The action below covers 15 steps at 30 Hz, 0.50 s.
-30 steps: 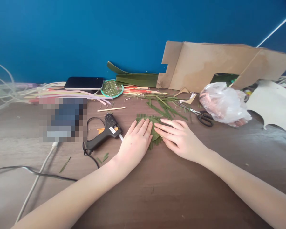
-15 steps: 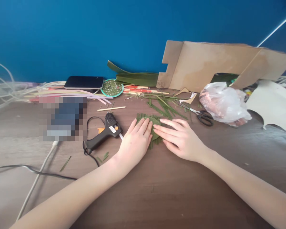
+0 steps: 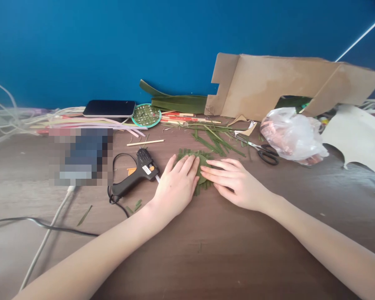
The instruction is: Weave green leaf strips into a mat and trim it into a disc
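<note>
A small green woven leaf piece (image 3: 202,168) with fringed edges lies on the brown table (image 3: 206,250). My left hand (image 3: 176,185) lies flat on its left part, fingers stretched out and pressing down. My right hand (image 3: 234,181) lies flat on its right part, fingers extended and pointing left, fingertips almost meeting those of the left hand. Most of the leaf piece is hidden beneath both hands.
A black glue gun (image 3: 137,173) with its cord lies just left of my left hand. Scissors (image 3: 264,152), a plastic bag (image 3: 292,135), loose green leaf strips (image 3: 215,139), cardboard (image 3: 268,85), a phone (image 3: 109,108) and a round woven disc (image 3: 146,115) sit further back. Cables (image 3: 43,227) cross the left.
Both hands have shifted slightly left and closer together over the leaf piece, covering more of it. Nothing else has moved.
</note>
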Tool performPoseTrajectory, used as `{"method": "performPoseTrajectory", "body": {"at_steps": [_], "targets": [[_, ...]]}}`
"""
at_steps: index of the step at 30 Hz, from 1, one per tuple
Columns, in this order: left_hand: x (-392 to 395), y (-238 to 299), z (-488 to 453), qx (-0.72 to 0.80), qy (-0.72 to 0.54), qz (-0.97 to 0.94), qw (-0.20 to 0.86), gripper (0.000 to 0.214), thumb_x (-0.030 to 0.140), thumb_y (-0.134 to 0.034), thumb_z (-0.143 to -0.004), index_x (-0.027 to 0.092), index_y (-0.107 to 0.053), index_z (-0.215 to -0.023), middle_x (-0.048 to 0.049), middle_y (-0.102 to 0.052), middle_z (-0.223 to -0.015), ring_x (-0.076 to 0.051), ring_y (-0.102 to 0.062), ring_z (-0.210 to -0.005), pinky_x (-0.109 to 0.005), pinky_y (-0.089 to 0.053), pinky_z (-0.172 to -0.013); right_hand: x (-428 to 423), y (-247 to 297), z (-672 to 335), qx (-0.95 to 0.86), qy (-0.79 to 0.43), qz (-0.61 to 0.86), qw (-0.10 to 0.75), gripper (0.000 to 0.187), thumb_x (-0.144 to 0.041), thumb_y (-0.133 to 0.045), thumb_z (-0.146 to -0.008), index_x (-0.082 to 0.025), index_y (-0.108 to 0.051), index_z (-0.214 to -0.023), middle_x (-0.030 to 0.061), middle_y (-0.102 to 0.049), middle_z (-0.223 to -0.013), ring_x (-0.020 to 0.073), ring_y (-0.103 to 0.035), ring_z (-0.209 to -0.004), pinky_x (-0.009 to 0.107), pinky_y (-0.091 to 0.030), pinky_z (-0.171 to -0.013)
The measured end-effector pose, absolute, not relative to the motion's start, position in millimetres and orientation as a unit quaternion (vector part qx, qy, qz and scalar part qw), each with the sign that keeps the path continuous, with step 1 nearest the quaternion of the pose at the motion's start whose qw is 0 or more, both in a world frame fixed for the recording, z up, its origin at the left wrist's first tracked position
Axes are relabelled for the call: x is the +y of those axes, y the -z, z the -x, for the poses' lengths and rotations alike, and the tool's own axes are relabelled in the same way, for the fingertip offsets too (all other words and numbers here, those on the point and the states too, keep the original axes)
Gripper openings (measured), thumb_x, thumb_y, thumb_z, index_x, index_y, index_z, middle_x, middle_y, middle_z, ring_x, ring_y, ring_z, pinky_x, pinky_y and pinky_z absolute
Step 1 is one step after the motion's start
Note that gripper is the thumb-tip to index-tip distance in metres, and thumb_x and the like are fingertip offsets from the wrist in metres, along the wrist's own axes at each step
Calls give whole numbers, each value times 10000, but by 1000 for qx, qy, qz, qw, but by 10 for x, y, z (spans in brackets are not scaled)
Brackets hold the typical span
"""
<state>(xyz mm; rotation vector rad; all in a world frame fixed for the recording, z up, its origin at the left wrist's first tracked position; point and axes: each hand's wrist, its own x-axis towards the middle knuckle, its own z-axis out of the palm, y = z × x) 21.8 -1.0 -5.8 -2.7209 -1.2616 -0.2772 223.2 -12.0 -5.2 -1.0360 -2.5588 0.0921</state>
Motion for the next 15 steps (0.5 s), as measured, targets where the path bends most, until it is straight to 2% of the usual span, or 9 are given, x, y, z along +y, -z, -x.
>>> {"method": "performPoseTrajectory", "body": {"at_steps": [4,9,15], "targets": [[-13,43,-225,-427,81,899,60,423,223,-314,-936,94,-460,-1312,-113,-521,-1328,-237,-476,-1211,-448,-320,-1070,-82,24,-2232,-912,-30,367,181,365,-152,-408,-893,-195,-570,-1217,40,-573,-1282,219,-420,-1285,461,-351,-1018],[-10,65,-217,-427,77,898,70,435,224,-290,-943,85,-436,-1329,-122,-425,-1412,-237,-456,-1233,-454,-322,-1065,-75,55,-2218,-912,-28,375,162,381,-189,-400,-908,-171,-522,-1268,60,-518,-1338,220,-397,-1304,472,-355,-1036],[16,110,-208,-415,94,902,70,430,224,-315,-935,75,-460,-1312,-127,-466,-1379,-245,-447,-1243,-446,-325,-1064,-95,104,-2217,-916,-40,364,162,440,-156,-375,-906,-153,-436,-1343,86,-462,-1382,189,-387,-1312,454,-331,-1094]]}}
